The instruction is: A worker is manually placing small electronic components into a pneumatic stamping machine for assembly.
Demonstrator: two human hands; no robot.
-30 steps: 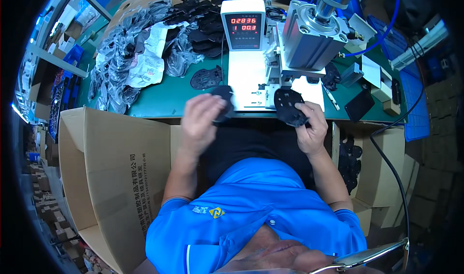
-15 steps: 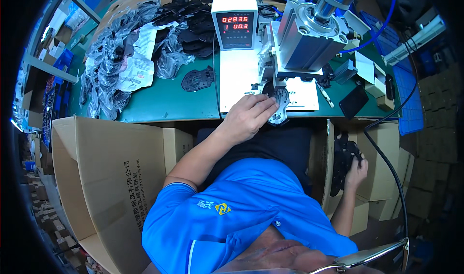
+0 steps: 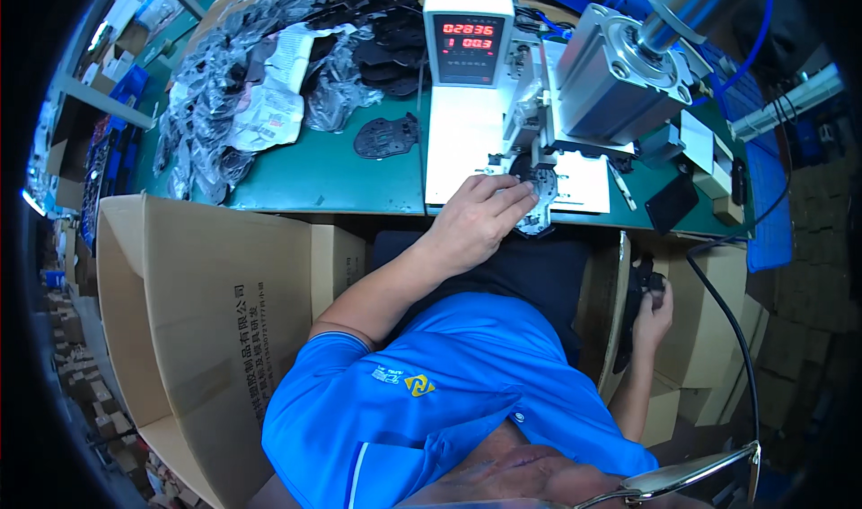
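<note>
My left hand [image 3: 480, 217] reaches to the base of a silver bench press [image 3: 620, 83]. Its fingers are pressed together and closed on a flat black plastic part [image 3: 544, 177] lying in the fixture under the press head. The fingers hide some of that part. Down at the right, inside a cardboard box [image 3: 696, 307], my right hand [image 3: 654, 316] is closed round a small black plastic piece [image 3: 657, 283]. More black pieces lie beside it, partly hidden by the box wall. A similar flat black part [image 3: 386, 138] rests on the green table, left of the press.
A white control box [image 3: 469, 38] with a red display stands behind the press base. Clear bags and black parts [image 3: 211, 105] are heaped on the table's left. A large open carton [image 3: 215, 302] stands at my left. A phone-like black slab [image 3: 672, 204] and a hanging black cable [image 3: 732, 311] are at right.
The view has shifted, so the table sits further right. My right hand has moved slightly leftward in the box, toward its near wall. My left hand stays on the part in the fixture.
</note>
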